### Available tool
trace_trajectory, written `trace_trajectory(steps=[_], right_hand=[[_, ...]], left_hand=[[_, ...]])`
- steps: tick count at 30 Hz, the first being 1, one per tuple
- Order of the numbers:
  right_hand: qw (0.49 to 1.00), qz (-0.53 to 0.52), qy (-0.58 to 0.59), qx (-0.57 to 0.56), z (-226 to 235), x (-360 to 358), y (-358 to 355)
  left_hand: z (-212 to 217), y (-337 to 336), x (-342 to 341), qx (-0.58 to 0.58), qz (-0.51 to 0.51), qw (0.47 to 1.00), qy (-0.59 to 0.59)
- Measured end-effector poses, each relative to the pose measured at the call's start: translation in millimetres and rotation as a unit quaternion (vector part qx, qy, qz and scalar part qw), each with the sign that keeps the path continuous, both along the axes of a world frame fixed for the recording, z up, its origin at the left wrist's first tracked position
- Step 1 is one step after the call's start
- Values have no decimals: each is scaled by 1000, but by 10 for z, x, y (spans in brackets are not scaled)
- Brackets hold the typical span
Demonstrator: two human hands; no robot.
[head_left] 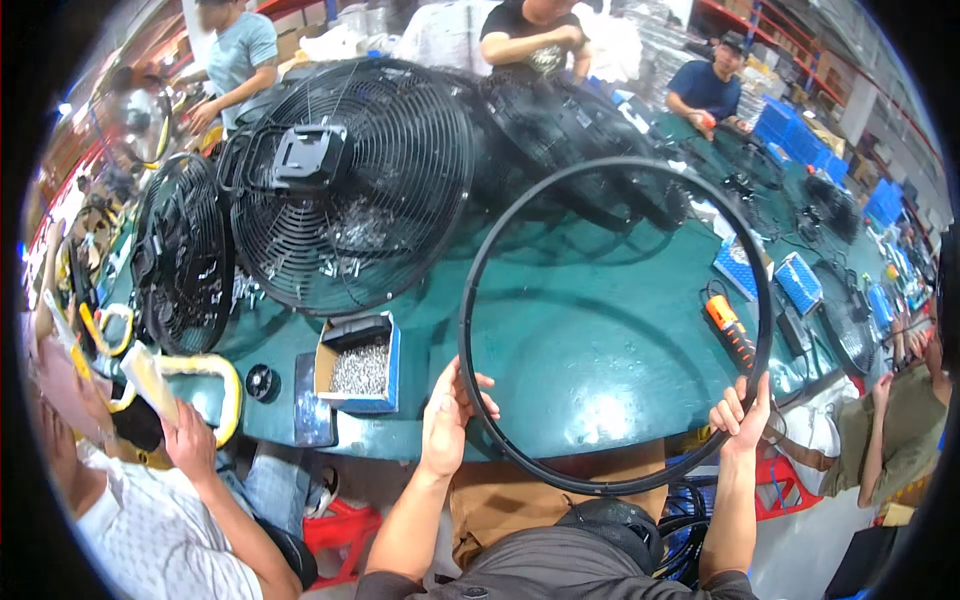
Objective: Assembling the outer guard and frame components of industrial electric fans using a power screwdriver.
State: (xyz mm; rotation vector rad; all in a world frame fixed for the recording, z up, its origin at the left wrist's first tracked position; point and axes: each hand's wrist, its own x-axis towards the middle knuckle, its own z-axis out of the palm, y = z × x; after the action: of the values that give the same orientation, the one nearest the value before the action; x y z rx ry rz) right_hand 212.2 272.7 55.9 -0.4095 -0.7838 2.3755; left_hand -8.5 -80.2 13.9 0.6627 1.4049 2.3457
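Observation:
A large thin black ring (467,300) with small holes along its band is held up over the near edge of the green table. My right hand (742,410) is closed round its lower right side, fingers curled over the band. At the lower left side, my left hand (452,415) has its fingers curved loosely around the band, with the fingertips showing inside the ring. Left of my left hand stands an open blue-and-white box (390,375) of small metal pieces. An orange-handled power screwdriver (730,328) lies on the table, seen through the ring near my right hand.
Black fan guards (400,150) stand across the back and left of the green table (570,390). A dark tray (314,400) and a round black knob (262,383) lie left. Blue boxes (798,283) lie right. A co-worker's hand (188,440) holds a pale piece at left; others work around.

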Motion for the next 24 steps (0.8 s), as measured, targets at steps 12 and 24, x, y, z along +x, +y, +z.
trace_trajectory(steps=[12,24], right_hand=[[994,94,52,4,-276,-154,516],[831,-86,-280,473,656,-382,1165]], left_hand=[[94,43,-49,-6,-11,1000,1],[1049,565,-518,-27,-217,969,-116]])
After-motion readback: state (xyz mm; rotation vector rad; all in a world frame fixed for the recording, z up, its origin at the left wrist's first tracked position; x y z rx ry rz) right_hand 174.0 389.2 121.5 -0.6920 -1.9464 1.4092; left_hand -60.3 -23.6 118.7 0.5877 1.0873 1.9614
